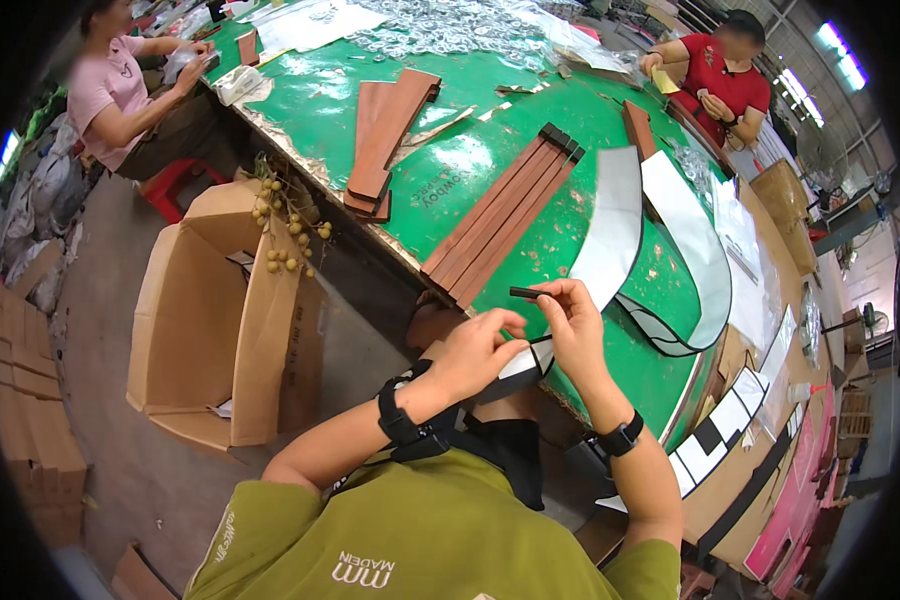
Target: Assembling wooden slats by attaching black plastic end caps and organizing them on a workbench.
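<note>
At the near edge of the green table, my right hand (575, 325) pinches a short black strip (527, 292) between thumb and fingers. Close beside it, my left hand (475, 350) is closed on a white band with black edging (520, 366), which hangs under the fingers. The left fingertips are partly hidden. Behind my right hand a wide white band (610, 220) slants away across the table. Another long white band with black edging (705, 270) curves round to its right.
Brown strips with black ends (505, 215) lie on the green table (460, 110). Left of them are stacked brown pieces (385, 135). An open cardboard box (210, 310) stands at the left, fruit sprigs (290, 225) above it. Co-workers sit at far left (115, 105) and far right (725, 75).
</note>
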The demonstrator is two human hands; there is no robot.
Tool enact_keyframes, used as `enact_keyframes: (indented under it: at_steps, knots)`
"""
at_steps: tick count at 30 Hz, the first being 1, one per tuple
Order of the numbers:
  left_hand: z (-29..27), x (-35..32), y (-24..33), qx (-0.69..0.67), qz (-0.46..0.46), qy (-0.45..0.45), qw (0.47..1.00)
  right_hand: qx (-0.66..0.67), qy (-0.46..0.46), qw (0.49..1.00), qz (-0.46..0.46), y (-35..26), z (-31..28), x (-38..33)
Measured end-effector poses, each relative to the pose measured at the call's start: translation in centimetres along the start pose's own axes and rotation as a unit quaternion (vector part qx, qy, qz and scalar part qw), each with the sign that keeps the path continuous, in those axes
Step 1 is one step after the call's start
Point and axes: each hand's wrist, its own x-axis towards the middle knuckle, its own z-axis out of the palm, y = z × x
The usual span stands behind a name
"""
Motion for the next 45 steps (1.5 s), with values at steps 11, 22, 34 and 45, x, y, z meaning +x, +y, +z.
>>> enact_keyframes:
  at_steps: [11,22,34,45]
  knots:
    - [-4.4,-0.7,1.0,0.196,0.138,0.140,0.961,0.013,-0.103,0.991,0.081,-1.1,2.3,0.0]
    - [-6.4,-0.3,-0.2,0.220,0.105,0.106,0.964,-0.191,-0.101,0.972,-0.087,-3.6,-0.5,-0.2]
    - [0.9,-2.3,1.7,0.167,0.277,-0.110,0.940,-0.131,0.228,0.964,-0.032,-14.2,-21.8,-11.8]
    - [1.6,0.4,-1.5,0.252,0.224,-0.121,0.934,-0.051,0.274,0.955,-0.099,-19.5,-17.6,-17.3]
